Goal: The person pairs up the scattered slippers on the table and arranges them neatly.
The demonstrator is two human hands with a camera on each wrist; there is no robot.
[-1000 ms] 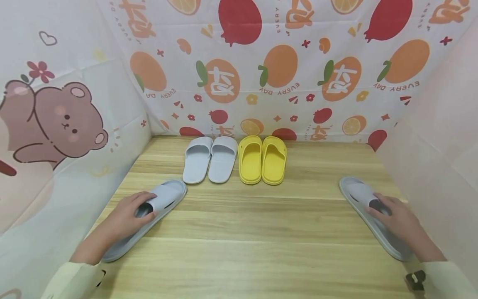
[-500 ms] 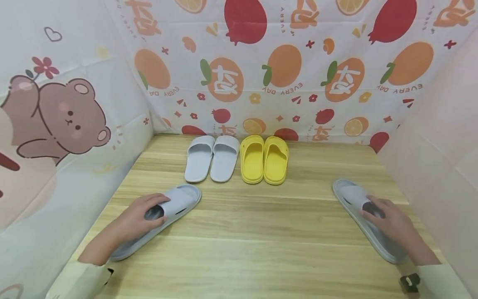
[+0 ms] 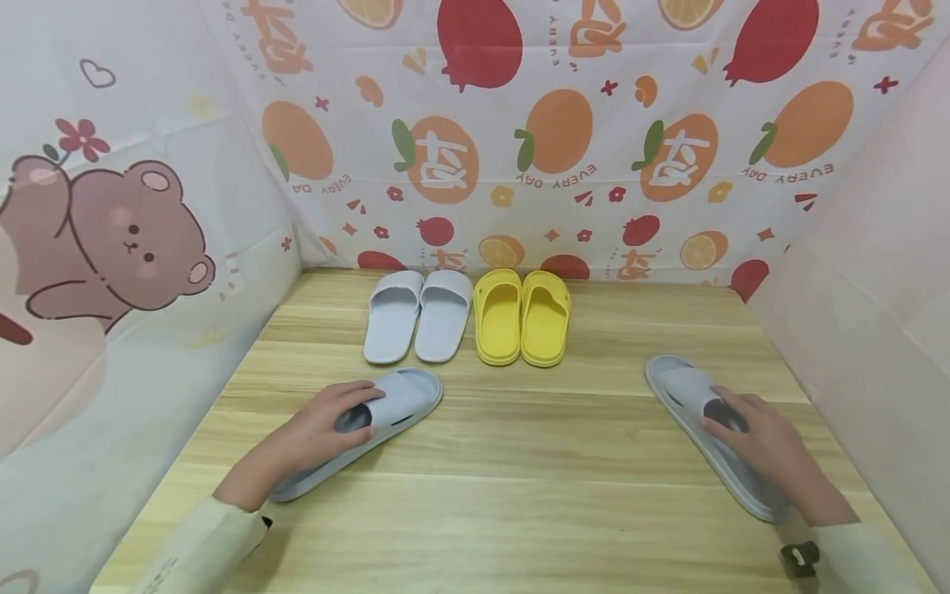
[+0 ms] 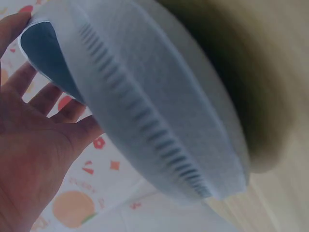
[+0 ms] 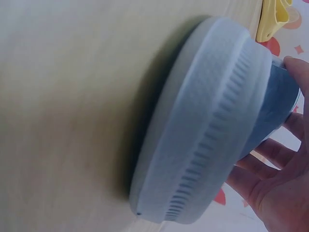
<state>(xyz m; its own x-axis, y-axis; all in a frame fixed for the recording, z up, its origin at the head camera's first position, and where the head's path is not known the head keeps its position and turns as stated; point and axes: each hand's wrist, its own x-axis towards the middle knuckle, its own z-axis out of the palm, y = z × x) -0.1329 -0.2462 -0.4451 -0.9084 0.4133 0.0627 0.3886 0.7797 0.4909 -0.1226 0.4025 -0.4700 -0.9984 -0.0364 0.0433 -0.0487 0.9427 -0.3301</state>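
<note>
My left hand (image 3: 324,426) grips the strap of a grey-blue slipper (image 3: 408,396), whose toe points up and to the right in the head view. Over on the right side, my right hand (image 3: 760,437) holds a matching slipper (image 3: 684,386) by its strap, its toe angled up and left. From the left wrist view, the heel of the left slipper (image 4: 159,106) fills the middle, and a shadow shows beneath it. The right wrist view likewise shows the other slipper's heel (image 5: 207,130), with fingers at the strap opening beyond it.
Against the back wall stand a pair of pale grey slippers (image 3: 418,318) and, beside them, a yellow pair (image 3: 522,318). Wood-grain floor (image 3: 519,528) lies between the hands. Printed cloth walls (image 3: 557,206) enclose the back and both sides.
The left hand has carried its slipper to the right, away from the left wall. The right hand has shifted its slipper left by a smaller distance. Both wall-side pairs stay put.
</note>
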